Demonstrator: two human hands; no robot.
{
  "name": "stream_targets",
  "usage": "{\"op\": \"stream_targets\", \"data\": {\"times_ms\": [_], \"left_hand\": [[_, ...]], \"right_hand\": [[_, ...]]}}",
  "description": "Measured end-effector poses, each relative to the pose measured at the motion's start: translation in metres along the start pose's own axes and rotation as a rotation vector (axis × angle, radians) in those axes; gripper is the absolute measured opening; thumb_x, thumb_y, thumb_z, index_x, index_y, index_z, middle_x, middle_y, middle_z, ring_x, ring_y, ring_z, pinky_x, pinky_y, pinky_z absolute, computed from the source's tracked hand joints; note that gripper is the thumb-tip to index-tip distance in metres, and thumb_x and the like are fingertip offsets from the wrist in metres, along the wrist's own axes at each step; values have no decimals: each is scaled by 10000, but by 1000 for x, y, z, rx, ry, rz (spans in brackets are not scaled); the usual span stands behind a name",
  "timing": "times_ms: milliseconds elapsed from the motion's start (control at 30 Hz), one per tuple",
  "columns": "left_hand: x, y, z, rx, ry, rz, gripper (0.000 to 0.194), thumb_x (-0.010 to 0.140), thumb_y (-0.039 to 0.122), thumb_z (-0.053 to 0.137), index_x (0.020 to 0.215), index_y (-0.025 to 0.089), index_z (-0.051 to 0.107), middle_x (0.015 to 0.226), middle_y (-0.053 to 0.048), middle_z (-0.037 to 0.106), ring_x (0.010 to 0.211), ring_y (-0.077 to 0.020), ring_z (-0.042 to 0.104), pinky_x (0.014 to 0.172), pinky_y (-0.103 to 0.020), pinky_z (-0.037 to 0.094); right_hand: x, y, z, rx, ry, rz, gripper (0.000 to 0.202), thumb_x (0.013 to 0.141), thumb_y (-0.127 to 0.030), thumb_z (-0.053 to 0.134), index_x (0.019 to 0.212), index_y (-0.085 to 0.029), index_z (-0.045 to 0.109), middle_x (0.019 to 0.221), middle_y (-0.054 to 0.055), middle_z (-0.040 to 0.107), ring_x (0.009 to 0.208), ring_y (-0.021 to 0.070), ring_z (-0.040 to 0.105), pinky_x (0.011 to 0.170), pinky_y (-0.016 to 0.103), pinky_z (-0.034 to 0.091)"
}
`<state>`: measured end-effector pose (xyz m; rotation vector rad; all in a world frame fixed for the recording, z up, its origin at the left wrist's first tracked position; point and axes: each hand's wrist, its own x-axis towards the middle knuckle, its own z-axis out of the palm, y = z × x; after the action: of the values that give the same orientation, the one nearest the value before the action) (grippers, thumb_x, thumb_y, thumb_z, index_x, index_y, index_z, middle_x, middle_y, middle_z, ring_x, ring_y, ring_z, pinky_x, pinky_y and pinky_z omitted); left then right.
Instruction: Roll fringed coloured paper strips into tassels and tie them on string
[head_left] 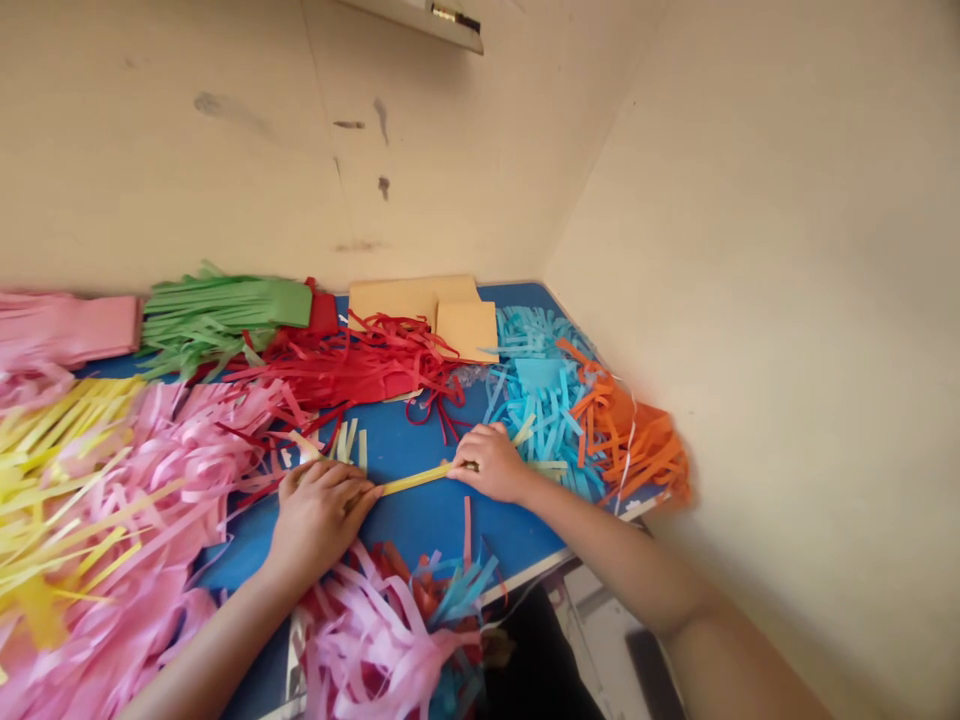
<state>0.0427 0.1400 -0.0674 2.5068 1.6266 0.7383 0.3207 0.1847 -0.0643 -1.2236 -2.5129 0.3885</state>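
Nearest, pink strips (382, 635) hang over the near edge of the blue table (427, 520). Beyond them, the left hand (322, 510) and right hand (491, 462) have their fingers clamped on opposite ends of a yellow strip (415, 479) above the table. Red fringe (360, 365) lies across the table's far part.

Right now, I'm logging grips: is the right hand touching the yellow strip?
Touching. The head view shows the right hand pinching the yellow strip at its fingertips, with no gap between them.
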Motion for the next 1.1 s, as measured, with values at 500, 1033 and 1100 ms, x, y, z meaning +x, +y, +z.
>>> {"op": "stream_targets", "data": {"times_ms": [500,1033,1100], "left_hand": [[8,8,-2,122,-64,38,161,884,329,559,846,277,706,939,-37,718,969,-274,593,965,-515,329],[25,32,-2,149,92,291,185,893,211,551,786,250,697,794,11,728,956,-237,632,1114,-549,235],[24,33,-2,173,115,295,188,898,206,547,787,241,694,789,6,727,952,-236,634,1103,-536,247]], "right_hand": [[18,-17,-13,-107,-109,134,89,844,-311,687,843,-223,700,938,19,701,917,210,533,814,380,288],[27,-21,-15,-278,-75,-267,117,848,-260,624,770,-200,688,871,35,702,916,205,509,877,438,271],[24,-30,-11,-336,-22,-321,143,893,-304,601,866,-189,681,948,60,692,975,231,496,889,449,274]]}}
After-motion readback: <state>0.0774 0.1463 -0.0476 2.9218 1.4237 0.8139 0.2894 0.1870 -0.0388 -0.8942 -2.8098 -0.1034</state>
